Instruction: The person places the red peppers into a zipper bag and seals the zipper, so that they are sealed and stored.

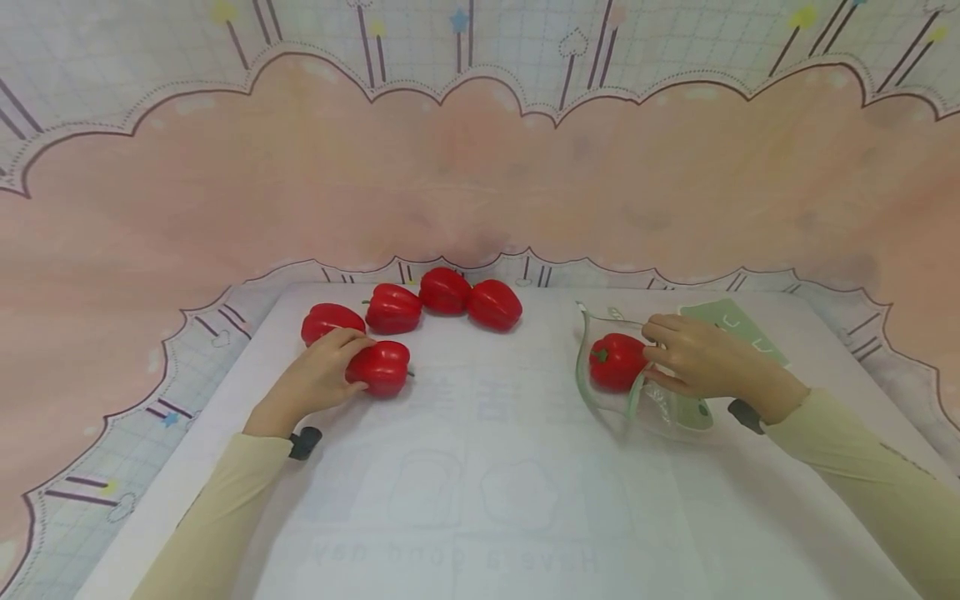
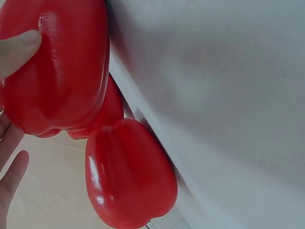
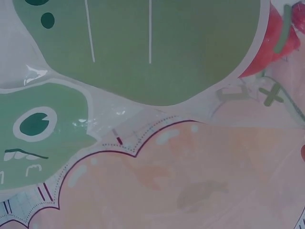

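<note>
In the head view my left hand point(image 1: 318, 371) holds a red bell pepper point(image 1: 382, 368), its stem pointing right. The left wrist view shows the thumb pressed against that bell pepper point(image 2: 66, 71), with other fingers behind it. On the right, my right hand point(image 1: 697, 358) pinches the edge of a clear plastic bag point(image 1: 693, 412) with green printing. The bag's mouth gapes to the left, and another red bell pepper point(image 1: 617, 364) lies inside, stem outward. Filling much of the right wrist view is the bag's green cartoon print point(image 3: 157, 57), with red pepper at its right edge.
Behind the left hand lies one red bell pepper point(image 1: 330, 322). Three more, including the rightmost pepper point(image 1: 495, 305), form a row along the back of the white table point(image 1: 480, 500). A patterned pink cloth point(image 1: 480, 183) hangs behind the table.
</note>
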A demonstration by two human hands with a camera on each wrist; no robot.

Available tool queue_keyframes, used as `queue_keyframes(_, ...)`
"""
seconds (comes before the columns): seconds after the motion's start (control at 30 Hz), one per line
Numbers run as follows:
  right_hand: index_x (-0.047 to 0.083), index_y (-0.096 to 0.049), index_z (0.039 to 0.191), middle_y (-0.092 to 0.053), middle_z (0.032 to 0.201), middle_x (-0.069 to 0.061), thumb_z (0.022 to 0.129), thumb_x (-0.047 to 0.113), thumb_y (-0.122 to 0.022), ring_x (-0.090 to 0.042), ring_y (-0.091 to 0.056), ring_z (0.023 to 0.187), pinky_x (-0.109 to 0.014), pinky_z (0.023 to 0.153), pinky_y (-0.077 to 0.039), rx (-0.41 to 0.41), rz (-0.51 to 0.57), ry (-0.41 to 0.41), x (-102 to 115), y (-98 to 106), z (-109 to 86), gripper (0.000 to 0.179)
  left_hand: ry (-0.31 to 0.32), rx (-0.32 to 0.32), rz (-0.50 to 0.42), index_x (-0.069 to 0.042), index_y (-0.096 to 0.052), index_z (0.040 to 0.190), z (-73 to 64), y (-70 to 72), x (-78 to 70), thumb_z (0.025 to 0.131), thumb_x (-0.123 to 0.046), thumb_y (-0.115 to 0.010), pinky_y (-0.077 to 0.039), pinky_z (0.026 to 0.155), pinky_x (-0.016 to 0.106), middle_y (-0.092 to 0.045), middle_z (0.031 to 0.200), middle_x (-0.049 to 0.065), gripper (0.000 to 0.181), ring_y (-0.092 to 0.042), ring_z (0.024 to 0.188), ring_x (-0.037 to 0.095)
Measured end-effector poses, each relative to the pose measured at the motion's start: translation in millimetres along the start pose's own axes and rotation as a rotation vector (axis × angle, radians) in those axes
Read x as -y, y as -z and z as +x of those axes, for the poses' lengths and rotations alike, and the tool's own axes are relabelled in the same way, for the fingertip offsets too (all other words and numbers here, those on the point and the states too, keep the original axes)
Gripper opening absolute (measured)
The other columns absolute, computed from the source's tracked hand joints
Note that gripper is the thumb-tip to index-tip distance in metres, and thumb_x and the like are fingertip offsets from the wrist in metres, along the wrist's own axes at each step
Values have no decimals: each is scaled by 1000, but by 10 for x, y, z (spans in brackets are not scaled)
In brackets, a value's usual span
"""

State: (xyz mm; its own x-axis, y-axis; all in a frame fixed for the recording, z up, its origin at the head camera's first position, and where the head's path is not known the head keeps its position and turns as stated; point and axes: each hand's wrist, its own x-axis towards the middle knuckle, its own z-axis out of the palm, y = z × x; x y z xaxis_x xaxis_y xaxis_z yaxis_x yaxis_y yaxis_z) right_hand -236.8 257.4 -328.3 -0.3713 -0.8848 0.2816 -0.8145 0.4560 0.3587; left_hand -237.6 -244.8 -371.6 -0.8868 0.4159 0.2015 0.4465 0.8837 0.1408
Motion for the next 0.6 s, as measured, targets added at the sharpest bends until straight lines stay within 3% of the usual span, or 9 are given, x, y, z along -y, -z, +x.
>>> queue_keyframes(0.6, 8, -69, 83, -64, 86, -8, 66, 23, -83, -21, -61, 82, -33, 70, -58, 2, 5, 1, 2, 14, 1, 27, 6, 28, -23, -8, -53, 127, 14, -12, -13, 65, -16, -85, -51, 90, 52, -55, 125, 18, 70, -50, 119, 37)
